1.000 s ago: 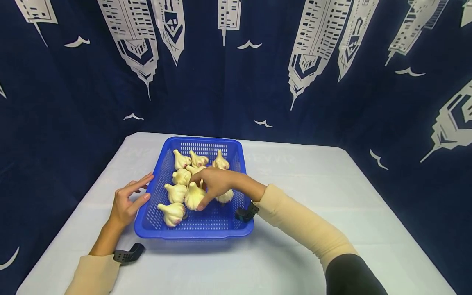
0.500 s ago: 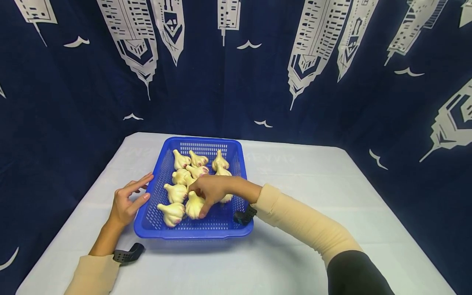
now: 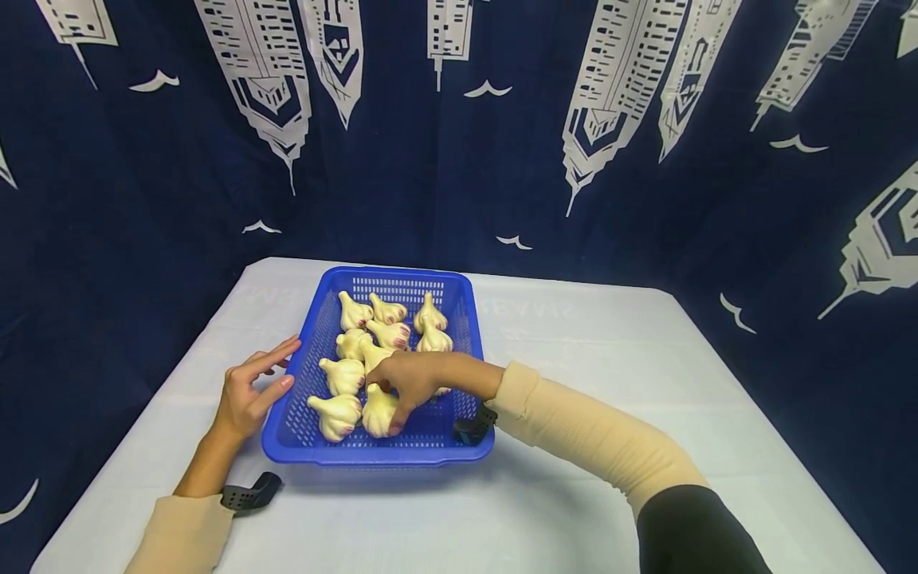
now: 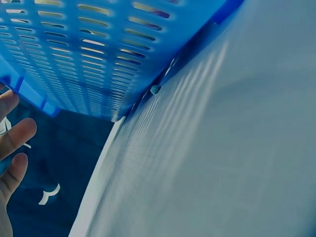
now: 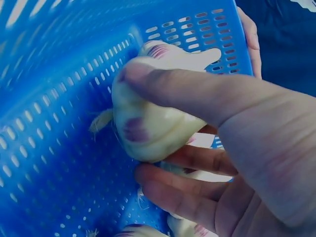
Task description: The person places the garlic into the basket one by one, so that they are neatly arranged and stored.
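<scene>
A blue perforated plastic basket (image 3: pixel 376 456) stands on the white table, holding several pale garlic bulbs (image 3: pixel 343 377) with purple marks. My right hand (image 3: pixel 414 376) reaches into its front half and grips a garlic bulb (image 3: pixel 377 414) low in the basket. In the right wrist view, the thumb (image 5: pixel 173 91) presses on that bulb's side while the fingers (image 5: pixel 187 192) curl beneath it. My left hand (image 3: pixel 247 396) rests against the basket's left rim with its fingers extended; the left wrist view catches its fingertips (image 4: pixel 19 136) at the rim. The right hand and forearm hide part of the bulbs.
Another garlic bulb (image 3: pixel 335 416) lies to the left of the gripped one, near the front left corner. The white tabletop (image 3: pixel 588 359) extends to the right of the basket. Behind it hangs a dark blue cloth (image 3: pixel 402 191) with white building prints.
My right hand has moved down and toward the basket's front, lowering the gripped garlic bulb beside the front left one. The left hand has stayed at the rim.
</scene>
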`<state>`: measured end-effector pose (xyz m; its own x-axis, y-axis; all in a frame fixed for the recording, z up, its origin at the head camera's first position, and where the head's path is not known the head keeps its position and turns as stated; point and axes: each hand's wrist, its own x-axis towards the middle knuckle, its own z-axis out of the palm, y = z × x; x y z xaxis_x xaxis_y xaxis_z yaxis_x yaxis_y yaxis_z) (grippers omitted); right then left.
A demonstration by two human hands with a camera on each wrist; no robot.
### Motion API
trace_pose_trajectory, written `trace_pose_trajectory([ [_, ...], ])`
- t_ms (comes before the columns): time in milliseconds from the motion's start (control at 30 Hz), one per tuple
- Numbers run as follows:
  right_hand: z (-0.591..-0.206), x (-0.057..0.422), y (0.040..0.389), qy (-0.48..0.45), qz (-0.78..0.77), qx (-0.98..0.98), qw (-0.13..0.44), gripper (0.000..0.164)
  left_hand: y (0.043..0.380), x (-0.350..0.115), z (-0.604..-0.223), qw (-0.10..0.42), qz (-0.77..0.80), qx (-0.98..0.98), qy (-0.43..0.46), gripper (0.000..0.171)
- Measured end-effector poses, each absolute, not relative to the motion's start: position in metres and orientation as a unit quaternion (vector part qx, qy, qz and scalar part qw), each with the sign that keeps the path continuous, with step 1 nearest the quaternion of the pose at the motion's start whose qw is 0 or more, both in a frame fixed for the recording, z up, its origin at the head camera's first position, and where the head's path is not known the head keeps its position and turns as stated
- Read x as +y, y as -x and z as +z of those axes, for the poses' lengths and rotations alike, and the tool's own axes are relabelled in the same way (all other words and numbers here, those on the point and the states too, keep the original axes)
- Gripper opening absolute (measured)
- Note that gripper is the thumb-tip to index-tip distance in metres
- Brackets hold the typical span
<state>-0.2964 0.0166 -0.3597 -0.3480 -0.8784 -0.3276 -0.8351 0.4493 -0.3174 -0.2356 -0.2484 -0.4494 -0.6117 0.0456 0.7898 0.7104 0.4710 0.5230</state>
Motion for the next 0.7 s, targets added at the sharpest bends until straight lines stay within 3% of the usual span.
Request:
trace_pose_trajectory([
  [200,-0.363,0.013,0.296,0.527,-0.037,0.821,0.219,0.080,0.235,-0.250,-0.448,0.367,-0.443,-0.779,0.252,0.048],
  [433,-0.364,0.009,0.292,0.530,-0.011,0.822,0.205,0.074,0.237,-0.247,-0.450,0.365,-0.451,-0.776,0.246,0.049],
  [700,-0.345,0.014,0.293,0.506,-0.037,0.830,0.234,0.078,0.239,-0.250,-0.452,0.376,-0.449,-0.772,0.248,0.048],
])
